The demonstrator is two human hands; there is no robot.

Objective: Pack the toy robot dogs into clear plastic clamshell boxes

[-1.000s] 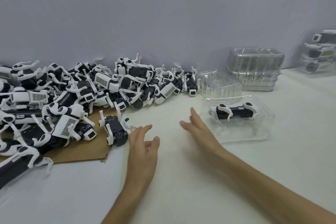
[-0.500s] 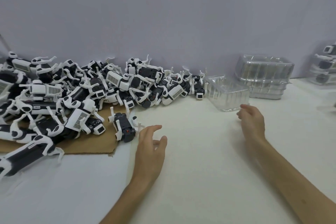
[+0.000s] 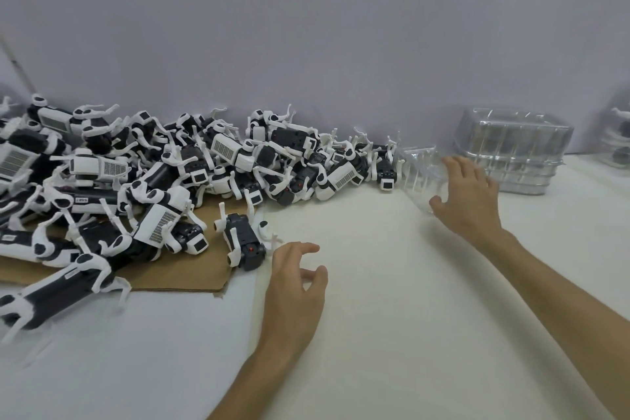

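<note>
A big heap of black-and-white toy robot dogs lies along the wall at the left. One dog lies apart on its back at the heap's front edge. My left hand rests on the table just right of that dog, fingers relaxed, holding nothing. An empty clear clamshell box stands tilted at the heap's right end. My right hand lies against the box's right side with fingers spread and the thumb at its lower front edge.
A stack of empty clear clamshells stands behind my right hand. Packed boxes show at the far right edge. Brown cardboard lies under the heap. The white table runs between my arms.
My right hand left the packed clamshell, which is out of view now, and moved back and right onto the empty clamshell. My left hand stayed beside the lone dog.
</note>
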